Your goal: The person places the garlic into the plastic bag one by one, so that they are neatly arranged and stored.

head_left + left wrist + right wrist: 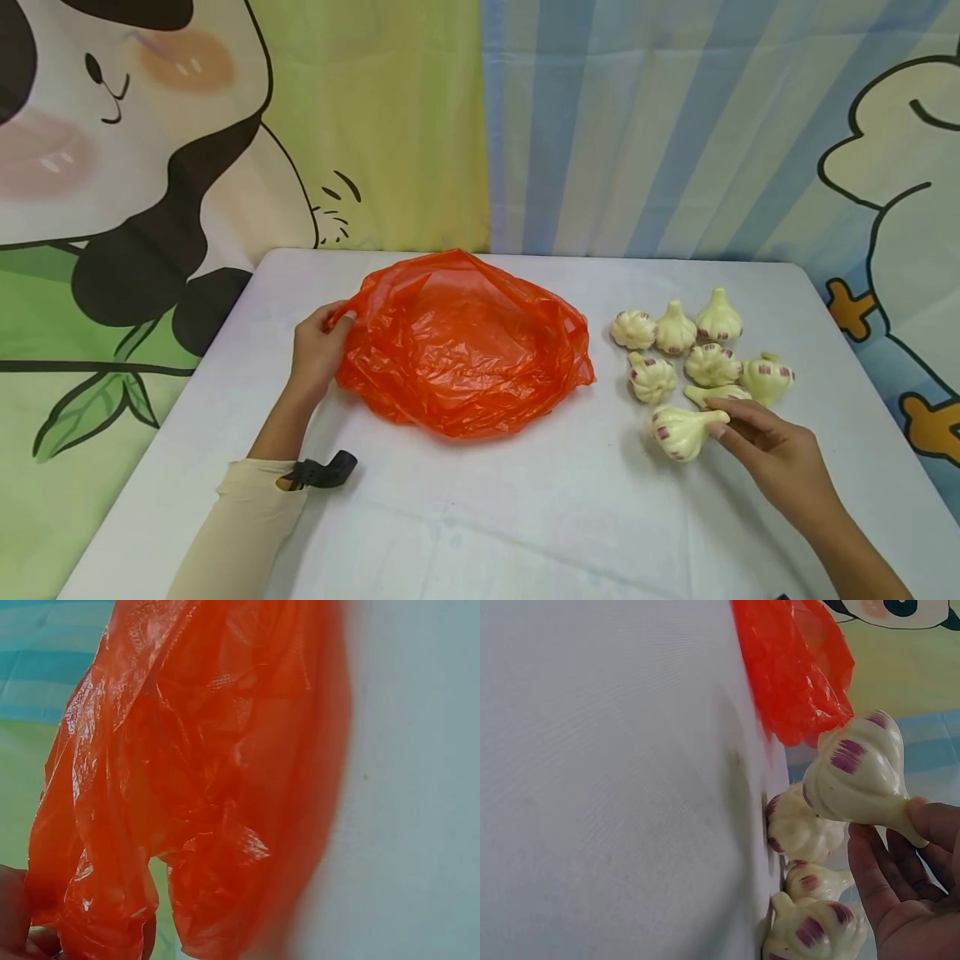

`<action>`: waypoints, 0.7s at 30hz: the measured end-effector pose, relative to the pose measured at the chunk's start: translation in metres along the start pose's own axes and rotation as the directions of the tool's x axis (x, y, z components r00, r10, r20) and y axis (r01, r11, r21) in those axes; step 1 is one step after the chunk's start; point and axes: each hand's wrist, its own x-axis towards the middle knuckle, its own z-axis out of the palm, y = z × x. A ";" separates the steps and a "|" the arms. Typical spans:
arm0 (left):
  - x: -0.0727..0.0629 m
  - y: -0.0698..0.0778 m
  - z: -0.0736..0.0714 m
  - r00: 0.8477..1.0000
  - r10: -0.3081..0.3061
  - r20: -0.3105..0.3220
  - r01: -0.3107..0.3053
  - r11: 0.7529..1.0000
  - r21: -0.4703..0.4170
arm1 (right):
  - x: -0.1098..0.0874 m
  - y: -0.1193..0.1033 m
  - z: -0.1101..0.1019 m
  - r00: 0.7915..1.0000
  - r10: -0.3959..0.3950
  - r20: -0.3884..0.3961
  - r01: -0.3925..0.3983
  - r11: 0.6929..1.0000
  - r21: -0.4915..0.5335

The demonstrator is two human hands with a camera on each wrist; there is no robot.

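A red plastic bag [465, 350] lies spread on the white table, its mouth facing up. At its left edge my left hand [318, 346] pinches the rim; the left wrist view shows the bag's crinkled film [217, 750] filling much of the frame. My right hand [780, 458] pinches a garlic bulb [681, 432] by its stem, with the round end pointing left. That same bulb [862, 769] appears above the table in the right wrist view. Several more garlic bulbs [712, 365], cream with purple marks, sit in a cluster just behind the right hand.
The white table [525, 517] ends at a back edge against a printed cloth [637, 125] with cartoon animals and stripes. A black wrist strap [326, 471] sits on the left wrist, beside a beige sleeve [240, 533].
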 end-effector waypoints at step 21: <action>-0.002 0.006 0.007 0.998 0.011 -0.054 -0.019 0.989 -0.147 | 0.030 -0.033 0.012 1.000 0.022 0.010 -0.023 0.985 0.172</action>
